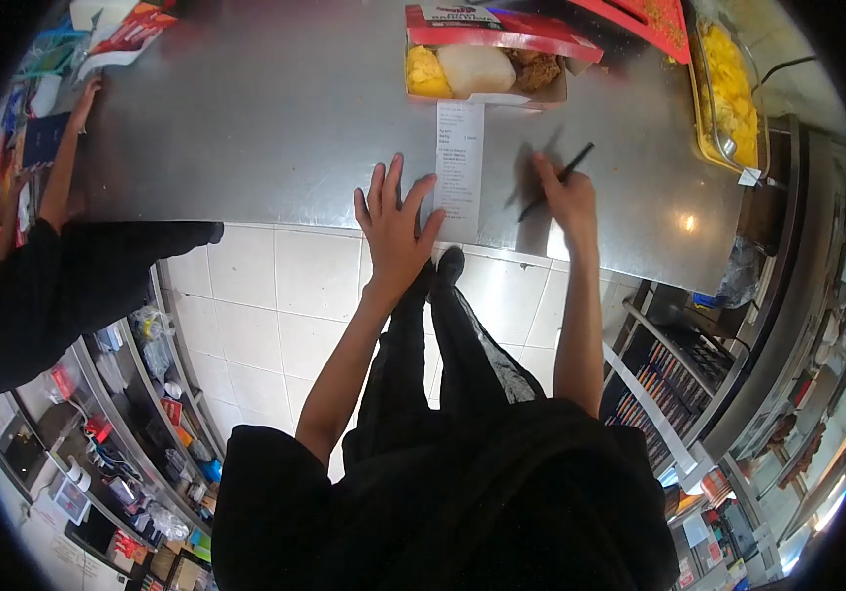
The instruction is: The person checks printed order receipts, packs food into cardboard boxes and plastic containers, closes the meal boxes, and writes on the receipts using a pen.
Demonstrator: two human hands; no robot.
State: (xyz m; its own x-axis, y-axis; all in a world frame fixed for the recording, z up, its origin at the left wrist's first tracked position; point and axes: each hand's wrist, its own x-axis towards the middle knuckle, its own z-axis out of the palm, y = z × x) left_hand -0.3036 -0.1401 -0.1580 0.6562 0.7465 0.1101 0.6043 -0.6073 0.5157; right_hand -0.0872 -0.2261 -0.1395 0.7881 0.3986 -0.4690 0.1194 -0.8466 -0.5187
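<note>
A long white receipt with small print lies on the metal table, its top end against the front of an open red food box. In the box are yellow food, a pale rounded piece and brown fried pieces. My left hand rests at the receipt's lower left edge with its fingers spread. Right of the receipt, my right hand holds a slim black pen, slanted, with its lower end near the table top.
The metal table ends just below my hands. A tray of yellow food and a red tray stand at the upper right. Another person in black is at the left, one hand at the table's corner. Shelves flank the tiled floor.
</note>
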